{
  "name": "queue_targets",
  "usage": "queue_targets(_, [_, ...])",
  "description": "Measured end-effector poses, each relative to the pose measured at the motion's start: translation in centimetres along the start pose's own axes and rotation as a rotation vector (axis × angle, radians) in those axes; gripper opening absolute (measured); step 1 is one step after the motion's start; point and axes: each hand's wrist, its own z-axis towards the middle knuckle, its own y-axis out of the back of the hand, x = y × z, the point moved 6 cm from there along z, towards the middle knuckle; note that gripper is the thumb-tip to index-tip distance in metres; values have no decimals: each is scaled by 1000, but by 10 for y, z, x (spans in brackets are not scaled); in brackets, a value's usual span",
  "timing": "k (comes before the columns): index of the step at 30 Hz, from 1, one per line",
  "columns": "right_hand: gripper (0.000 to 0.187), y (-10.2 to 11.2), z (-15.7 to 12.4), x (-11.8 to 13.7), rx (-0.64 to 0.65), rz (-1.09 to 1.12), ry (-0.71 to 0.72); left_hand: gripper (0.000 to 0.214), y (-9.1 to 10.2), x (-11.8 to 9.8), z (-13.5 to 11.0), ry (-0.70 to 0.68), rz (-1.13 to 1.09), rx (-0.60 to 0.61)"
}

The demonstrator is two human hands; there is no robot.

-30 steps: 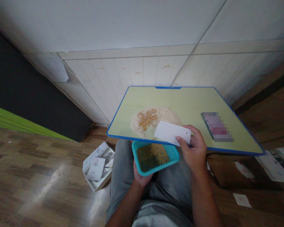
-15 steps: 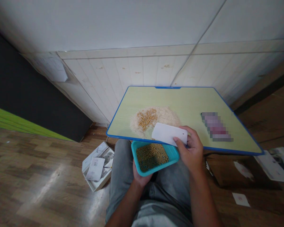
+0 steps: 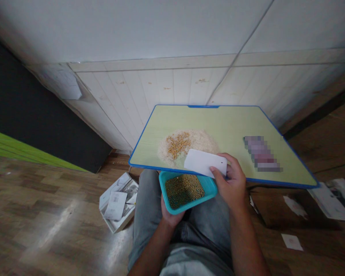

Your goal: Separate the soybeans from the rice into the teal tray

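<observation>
My left hand [image 3: 172, 217] supports a teal plastic tray [image 3: 210, 190] from below, just under the table's front edge; most of its fingers are hidden beneath the tray. Inside lie many round yellowish beans [image 3: 185, 189], which look like soybeans. Between thumb and fingers, my right hand [image 3: 231, 174] grips a flat white plastic scraper [image 3: 204, 161] with a small hole near its corner. The scraper is held over the table's front edge, beside a spread of pale rice-like grains [image 3: 204, 140]. On the left part of those grains rests a cluster of golden beans [image 3: 177, 143].
The low table [image 3: 230, 122] has a pale green top with a blue rim. A blurred-out flat object [image 3: 261, 154] lies on its right side. An open white box [image 3: 117, 205] with papers sits on the floor at left, a brown box [image 3: 293, 209] at right. A wall stands behind.
</observation>
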Motion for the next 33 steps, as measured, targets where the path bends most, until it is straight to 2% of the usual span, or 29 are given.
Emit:
queue_targets(7, [43,8,4,-3,-106,-7,-12,42,4,-2,-2,-23,4,-16])
queue_targets(13, [45,19,6,2,-285,-33,37,48,29,-1,9,-22,-68,-35])
queue_targets(16, [46,15,4,1,-237,11,21,53,34,0,13,6,-79,-9])
queue_targets(20, [45,1,-2,0,-74,48,-27,59,21,1,12,16,-87,107])
queue_targets(24, [40,-11,-7,3,35,11,-15,60,16,2,11,5,-87,141])
queue_targets(28, [42,-12,-6,2,8,-52,-38,61,24,3,14,12,-90,136])
queue_targets(33, [45,-5,1,2,-123,-106,-77,59,37,2,17,2,-121,-2])
